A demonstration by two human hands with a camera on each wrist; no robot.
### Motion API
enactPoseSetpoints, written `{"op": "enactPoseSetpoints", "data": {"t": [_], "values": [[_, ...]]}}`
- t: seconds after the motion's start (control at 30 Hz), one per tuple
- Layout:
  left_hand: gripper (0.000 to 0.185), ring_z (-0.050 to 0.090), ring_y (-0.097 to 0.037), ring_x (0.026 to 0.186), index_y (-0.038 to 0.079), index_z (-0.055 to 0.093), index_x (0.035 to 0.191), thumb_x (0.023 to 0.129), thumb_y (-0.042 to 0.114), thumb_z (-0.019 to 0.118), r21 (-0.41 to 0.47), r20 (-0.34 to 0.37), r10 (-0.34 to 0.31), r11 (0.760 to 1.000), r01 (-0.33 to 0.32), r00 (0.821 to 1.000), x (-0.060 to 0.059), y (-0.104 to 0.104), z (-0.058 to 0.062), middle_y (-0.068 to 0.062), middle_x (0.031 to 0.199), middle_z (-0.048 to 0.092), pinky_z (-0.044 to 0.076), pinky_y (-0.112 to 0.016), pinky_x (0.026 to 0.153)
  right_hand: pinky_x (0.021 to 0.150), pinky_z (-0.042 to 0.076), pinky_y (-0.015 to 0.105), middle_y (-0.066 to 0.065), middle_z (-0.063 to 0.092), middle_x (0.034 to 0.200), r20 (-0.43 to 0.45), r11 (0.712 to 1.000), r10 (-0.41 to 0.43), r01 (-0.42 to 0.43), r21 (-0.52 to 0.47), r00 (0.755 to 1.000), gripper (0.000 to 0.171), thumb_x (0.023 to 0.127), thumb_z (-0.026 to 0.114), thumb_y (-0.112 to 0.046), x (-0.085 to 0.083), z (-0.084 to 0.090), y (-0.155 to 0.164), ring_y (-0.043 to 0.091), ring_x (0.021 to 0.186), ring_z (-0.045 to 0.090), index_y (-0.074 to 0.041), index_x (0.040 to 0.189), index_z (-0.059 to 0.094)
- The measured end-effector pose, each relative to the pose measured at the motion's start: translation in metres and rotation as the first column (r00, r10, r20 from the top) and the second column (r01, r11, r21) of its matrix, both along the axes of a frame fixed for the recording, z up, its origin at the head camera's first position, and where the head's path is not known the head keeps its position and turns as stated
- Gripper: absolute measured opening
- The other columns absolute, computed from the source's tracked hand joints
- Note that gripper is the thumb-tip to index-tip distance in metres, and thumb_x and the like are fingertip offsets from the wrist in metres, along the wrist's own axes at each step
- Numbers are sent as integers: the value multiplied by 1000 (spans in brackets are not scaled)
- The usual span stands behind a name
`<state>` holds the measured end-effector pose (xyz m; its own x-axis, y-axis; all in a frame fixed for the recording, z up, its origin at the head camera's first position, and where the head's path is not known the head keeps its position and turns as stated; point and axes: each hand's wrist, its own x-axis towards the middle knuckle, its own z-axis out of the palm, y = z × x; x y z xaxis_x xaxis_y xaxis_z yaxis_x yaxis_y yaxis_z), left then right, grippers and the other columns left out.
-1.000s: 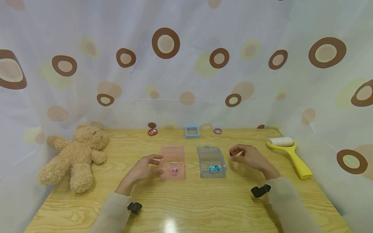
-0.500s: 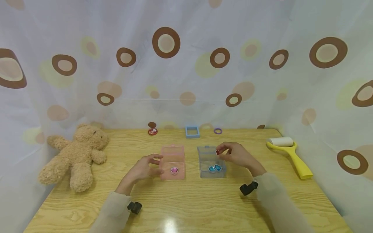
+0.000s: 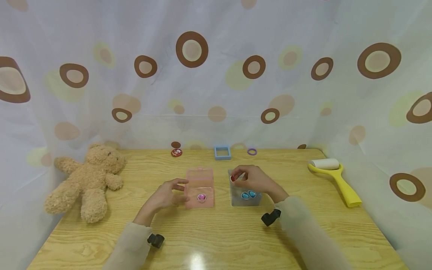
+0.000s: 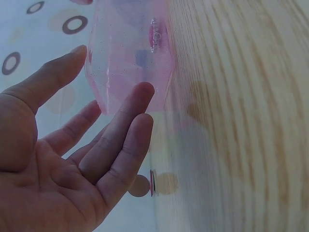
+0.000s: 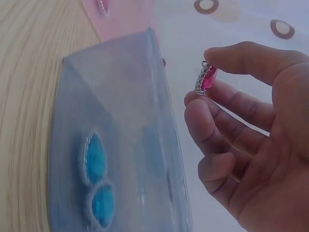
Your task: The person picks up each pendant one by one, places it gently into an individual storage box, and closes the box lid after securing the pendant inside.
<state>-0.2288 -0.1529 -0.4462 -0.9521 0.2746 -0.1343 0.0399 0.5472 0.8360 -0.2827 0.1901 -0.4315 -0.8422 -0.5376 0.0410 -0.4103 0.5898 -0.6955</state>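
Between thumb and fingers, my right hand (image 3: 254, 179) pinches a red gem pendant (image 5: 207, 79) with a silvery beaded rim, held above the blue clear box (image 3: 245, 201). Two light-blue gem pendants (image 5: 96, 162) lie inside that box, whose lid is raised. To the left stands a pink clear box (image 3: 200, 204), lid also up, with one pink gem pendant (image 3: 201, 197) in it. My left hand (image 3: 167, 194) is beside the pink box's left side, fingers extended and relaxed. In the left wrist view its fingertips (image 4: 141, 92) are at the pink wall; whether they touch is unclear.
A teddy bear (image 3: 91, 180) lies at the left. Along the back sit a red round item (image 3: 176, 152), a light-blue square frame (image 3: 222, 158) and a purple ring (image 3: 252, 152). A yellow-handled lint roller (image 3: 342, 185) lies at the right. A spotted curtain (image 3: 216, 75) surrounds the table.
My right hand has moved left with the red gem pendant, from right of the blue box to over it. The left hand has stayed in place.
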Motion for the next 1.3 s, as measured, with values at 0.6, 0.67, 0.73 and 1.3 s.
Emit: {"op": "enactPoseSetpoints", "data": {"t": [0.6,0.67,0.73,1.3], "values": [[59,63,-34,111,6,55,140,86,12,78,-20,-11,2,1000,-2,1000,2,2,2,-22,126,65,57,-33,75,70,52,26,-6,72,103,-5,990,135,-135,46,991,27,91,72,-25,3,0,-56,16,83,65,-15,116,70],[60,64,-33,111,5,54,140,86,13,78,-19,-12,-7,1000,7,1000,2,1,3,-23,127,64,56,-34,76,70,51,26,-8,71,102,-4,989,138,-137,56,990,23,91,73,-24,3,-2,-61,16,85,64,-17,113,70],[60,64,-32,110,5,54,141,86,13,78,-10,-6,-8,1000,8,1000,2,1,3,-23,127,64,56,-34,75,68,50,26,-8,71,101,-8,989,129,-128,70,992,20,90,74,-24,4,-1,-65,15,82,63,-21,109,71],[60,65,-31,108,3,53,141,87,13,78,27,3,-22,999,22,1000,1,0,2,-27,129,62,58,-34,72,75,49,25,-9,72,96,-28,968,210,-203,149,977,18,88,75,-20,4,-10,-90,14,93,66,-15,105,74]]}}
